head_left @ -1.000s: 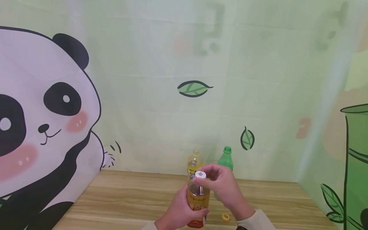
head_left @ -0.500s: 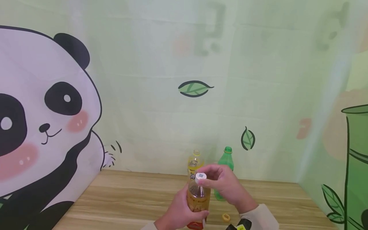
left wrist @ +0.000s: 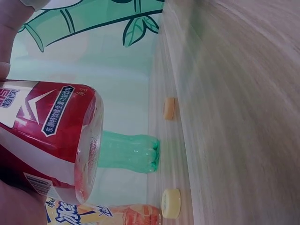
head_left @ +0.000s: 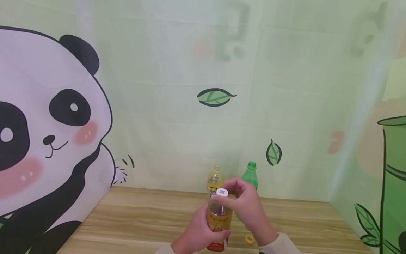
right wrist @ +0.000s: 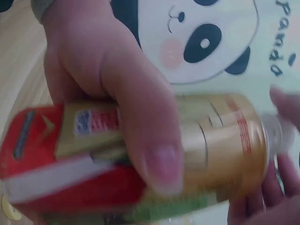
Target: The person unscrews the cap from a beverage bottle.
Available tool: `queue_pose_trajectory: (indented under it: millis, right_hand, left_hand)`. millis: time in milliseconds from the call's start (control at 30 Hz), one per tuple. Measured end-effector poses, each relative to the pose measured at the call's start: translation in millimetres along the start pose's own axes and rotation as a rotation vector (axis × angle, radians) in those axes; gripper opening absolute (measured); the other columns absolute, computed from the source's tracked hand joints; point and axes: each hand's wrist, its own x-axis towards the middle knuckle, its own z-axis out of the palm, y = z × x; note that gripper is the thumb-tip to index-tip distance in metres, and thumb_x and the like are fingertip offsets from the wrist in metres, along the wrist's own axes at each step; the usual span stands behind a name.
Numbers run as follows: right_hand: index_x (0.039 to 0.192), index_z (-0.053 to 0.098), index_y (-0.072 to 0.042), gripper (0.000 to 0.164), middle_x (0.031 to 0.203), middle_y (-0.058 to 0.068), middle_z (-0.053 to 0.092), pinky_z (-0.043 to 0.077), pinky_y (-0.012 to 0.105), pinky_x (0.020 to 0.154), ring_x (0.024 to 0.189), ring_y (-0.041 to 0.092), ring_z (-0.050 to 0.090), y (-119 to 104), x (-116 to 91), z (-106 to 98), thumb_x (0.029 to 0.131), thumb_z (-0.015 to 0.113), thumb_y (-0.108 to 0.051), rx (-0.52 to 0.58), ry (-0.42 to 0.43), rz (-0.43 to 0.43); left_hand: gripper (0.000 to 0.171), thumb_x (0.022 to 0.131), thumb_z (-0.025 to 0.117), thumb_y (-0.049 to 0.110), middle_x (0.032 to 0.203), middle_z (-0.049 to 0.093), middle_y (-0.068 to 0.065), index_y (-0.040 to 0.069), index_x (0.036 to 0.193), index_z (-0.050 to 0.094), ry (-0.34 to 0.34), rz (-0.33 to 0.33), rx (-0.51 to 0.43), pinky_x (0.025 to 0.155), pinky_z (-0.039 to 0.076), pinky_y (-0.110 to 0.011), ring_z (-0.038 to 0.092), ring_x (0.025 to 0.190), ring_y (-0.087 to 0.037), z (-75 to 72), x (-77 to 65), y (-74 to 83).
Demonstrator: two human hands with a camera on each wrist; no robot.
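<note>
My left hand [head_left: 203, 229] is wrapped around the body of a drink bottle [head_left: 219, 220] with a gold and red label. The bottle is held roughly upright, its base [left wrist: 91, 145] off the table in the left wrist view. Thumb and fingers of my right hand [head_left: 247, 204] pinch its white cap [head_left: 222, 192], which sits at the bottle's neck. In the right wrist view, the left thumb [right wrist: 152, 145] lies across the label, and the cap [right wrist: 285, 133] is blurred between the right fingers. Whether the cap is loose cannot be seen.
Behind stand an uncapped bottle with a yellow label [head_left: 216, 176] and an uncapped green bottle [head_left: 250, 175]. On the wooden table [head_left: 142, 218] lie a yellow cap [head_left: 249, 240] and, in the left wrist view, an orange cap [left wrist: 169, 108]. A panda-print backdrop [head_left: 158, 123] encloses the table.
My right hand has turned at the white cap and swung back, its wrist rolling out and in again. The left hand and bottle have barely moved.
</note>
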Motion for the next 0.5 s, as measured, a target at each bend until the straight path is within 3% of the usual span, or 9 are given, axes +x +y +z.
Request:
queue_pose_trajectory:
  millis: [200, 500]
  right_hand:
    - [0.091, 0.067, -0.008, 0.044, 0.091, 0.006, 0.071, 0.058, 0.030, 0.080, 0.087, 0.020, 0.067, -7.5, -6.2, 10.6, 0.064, 0.098, -0.022, -0.085, 0.150, 0.032]
    - [0.087, 0.070, -0.010, 0.042, 0.086, 0.004, 0.071, 0.054, 0.027, 0.074, 0.082, 0.018, 0.064, -11.5, -9.4, 14.1, 0.063, 0.099, -0.028, -0.147, 0.205, 0.022]
  left_hand:
    - [0.065, 0.082, 0.085, 0.023, 0.116, 0.068, -0.005, 0.023, 0.137, 0.051, 0.015, 0.040, 0.029, 0.086, 0.058, -0.029, 0.069, 0.097, -0.013, 1.6, 1.4, -4.3]
    - [0.067, 0.082, 0.085, 0.024, 0.118, 0.068, -0.003, 0.024, 0.139, 0.049, -0.005, 0.013, 0.016, 0.088, 0.058, -0.029, 0.069, 0.099, -0.014, 0.0, 0.5, 0.3]
